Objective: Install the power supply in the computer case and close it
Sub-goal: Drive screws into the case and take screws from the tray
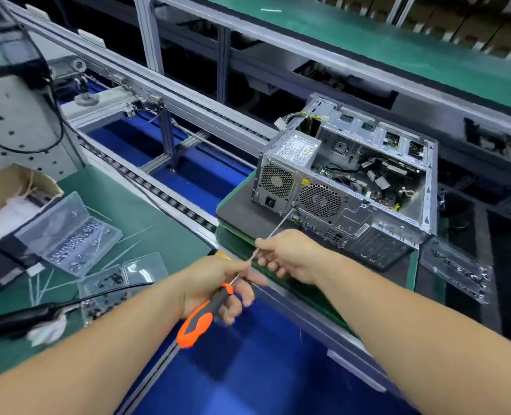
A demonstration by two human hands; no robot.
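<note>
Green-matted assembly bench beside a roller conveyor; computer case lies open on a dark pad ahead of both hands, power supply seated in its rear corner. Left hand wraps the orange-grey screwdriver handle; right hand pinches the shaft ahead of it, tip at the rear panel. Case looks like rigid sheet steel with sharp edges, likely heavy: hold the frame, not the cables
</note>
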